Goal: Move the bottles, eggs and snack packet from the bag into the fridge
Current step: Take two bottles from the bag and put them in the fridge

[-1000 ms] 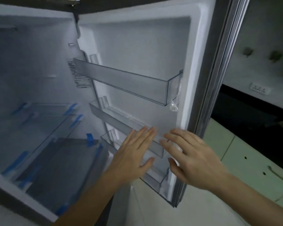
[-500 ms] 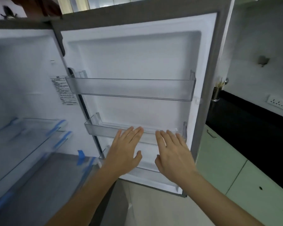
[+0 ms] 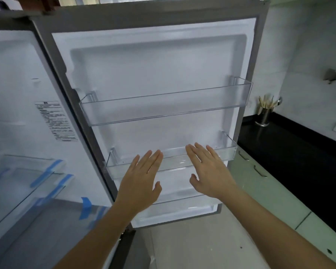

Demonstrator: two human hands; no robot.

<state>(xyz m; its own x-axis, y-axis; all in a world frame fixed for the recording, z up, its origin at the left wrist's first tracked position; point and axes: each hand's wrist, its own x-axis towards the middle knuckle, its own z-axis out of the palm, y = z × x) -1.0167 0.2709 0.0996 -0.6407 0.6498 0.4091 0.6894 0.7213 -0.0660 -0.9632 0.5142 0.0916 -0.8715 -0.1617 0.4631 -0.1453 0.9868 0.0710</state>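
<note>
Both hands hold nothing, fingers straight and close together: the left hand [image 3: 142,183] and right hand [image 3: 209,171] are raised side by side, a gap between them, fingertips over the front rim of the middle door bin [image 3: 175,153]. To their left, the open fridge [image 3: 14,94] shows glass shelves [image 3: 17,181] with blue-taped front edges. The fridge door [image 3: 153,65] faces the viewer, and a black counter [image 3: 289,152] lies right of its edge.

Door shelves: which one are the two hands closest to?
The middle shelf: fingertips of the left hand and right hand overlap its front wall, while the top shelf sits clear above them.
</note>
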